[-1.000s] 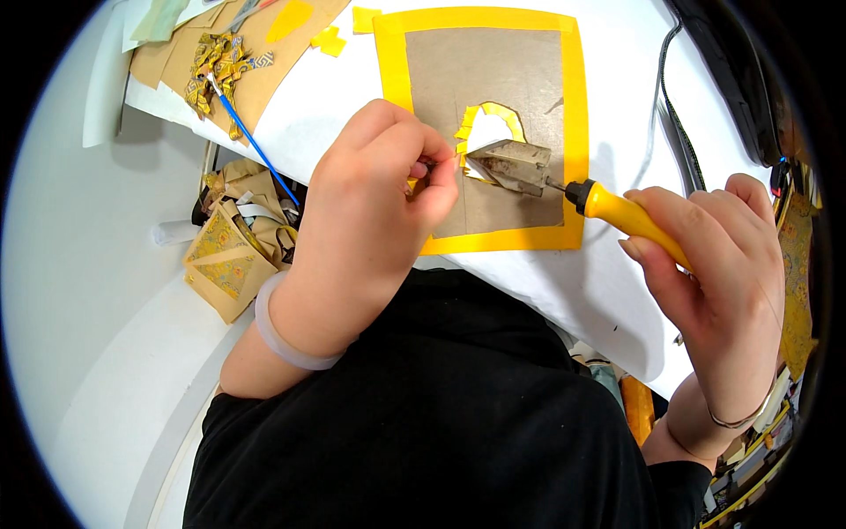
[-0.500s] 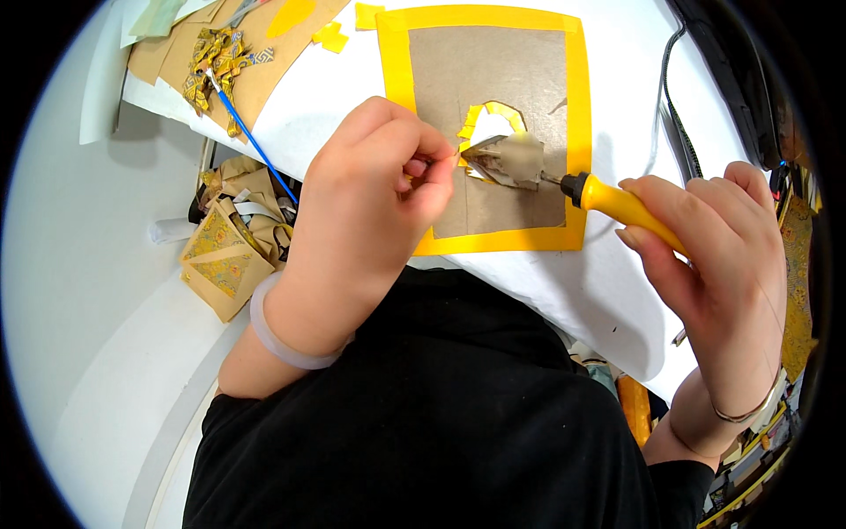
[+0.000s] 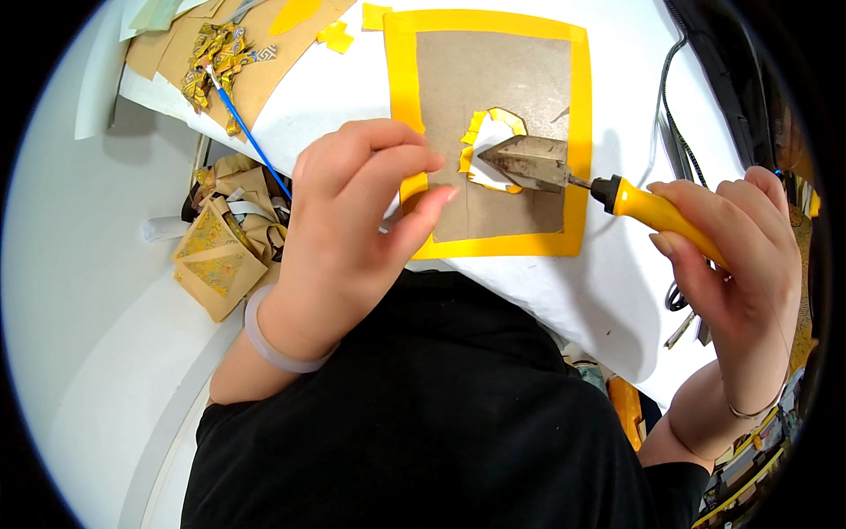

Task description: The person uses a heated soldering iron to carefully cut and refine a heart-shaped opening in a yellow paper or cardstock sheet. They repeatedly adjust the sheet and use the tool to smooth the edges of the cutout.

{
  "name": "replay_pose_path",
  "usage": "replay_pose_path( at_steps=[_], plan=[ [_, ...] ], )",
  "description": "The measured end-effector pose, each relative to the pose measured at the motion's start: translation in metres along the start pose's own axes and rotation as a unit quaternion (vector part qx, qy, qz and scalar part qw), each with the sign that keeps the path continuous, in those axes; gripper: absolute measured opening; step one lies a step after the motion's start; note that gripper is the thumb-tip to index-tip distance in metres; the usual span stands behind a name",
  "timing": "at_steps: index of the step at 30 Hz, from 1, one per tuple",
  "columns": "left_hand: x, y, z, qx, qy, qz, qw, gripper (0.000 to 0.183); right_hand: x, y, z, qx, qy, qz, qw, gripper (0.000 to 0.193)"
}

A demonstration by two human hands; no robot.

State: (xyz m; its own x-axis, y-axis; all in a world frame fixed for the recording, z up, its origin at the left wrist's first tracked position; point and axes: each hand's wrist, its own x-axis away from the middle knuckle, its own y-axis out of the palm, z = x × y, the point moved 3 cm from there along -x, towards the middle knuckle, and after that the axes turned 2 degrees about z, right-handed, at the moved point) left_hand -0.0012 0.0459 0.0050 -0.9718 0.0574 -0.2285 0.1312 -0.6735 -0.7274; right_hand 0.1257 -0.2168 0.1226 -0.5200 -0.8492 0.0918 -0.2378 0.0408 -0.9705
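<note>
My right hand [image 3: 745, 234] grips the yellow handle of a small iron [image 3: 670, 214] with a pointed metal plate. The plate hangs over an irregular opening in a grey board [image 3: 493, 66]; I cannot tell whether it touches. Yellow tabs [image 3: 507, 115] line the opening's left, upper and lower rim, and white shows within it. A yellow border [image 3: 404, 88] frames the board. Left of the opening, my left hand [image 3: 344, 220] hovers over the board's left border. Its thumb and forefinger are apart, with nothing visible between them.
Patterned fabric scraps [image 3: 216, 66] and a blue-handled brush [image 3: 242, 123] lie on brown card at the far left. Small yellow pieces [image 3: 335, 37] sit nearby. Below the table edge is a heap of brown scraps [image 3: 225, 247]. A black cord [image 3: 665, 88] runs along the right.
My left thumb and forefinger have parted and moved back from the opening. The iron has shifted right, off the opening's left rim, so more of the tabs shows.
</note>
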Motion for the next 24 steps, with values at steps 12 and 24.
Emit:
replay_pose_path(
  at_steps=[12,24],
  plan=[
    [-0.016,-0.016,-0.011,-0.133,0.041,-0.094,0.986,0.053,-0.022,-0.015,0.018,0.002,-0.019,-0.004,1.0,0.022],
    [-0.001,-0.01,-0.009,-0.187,0.029,-0.077,0.979,0.06,-0.019,-0.03,0.034,-0.006,-0.017,0.048,0.999,0.023]
  ],
)
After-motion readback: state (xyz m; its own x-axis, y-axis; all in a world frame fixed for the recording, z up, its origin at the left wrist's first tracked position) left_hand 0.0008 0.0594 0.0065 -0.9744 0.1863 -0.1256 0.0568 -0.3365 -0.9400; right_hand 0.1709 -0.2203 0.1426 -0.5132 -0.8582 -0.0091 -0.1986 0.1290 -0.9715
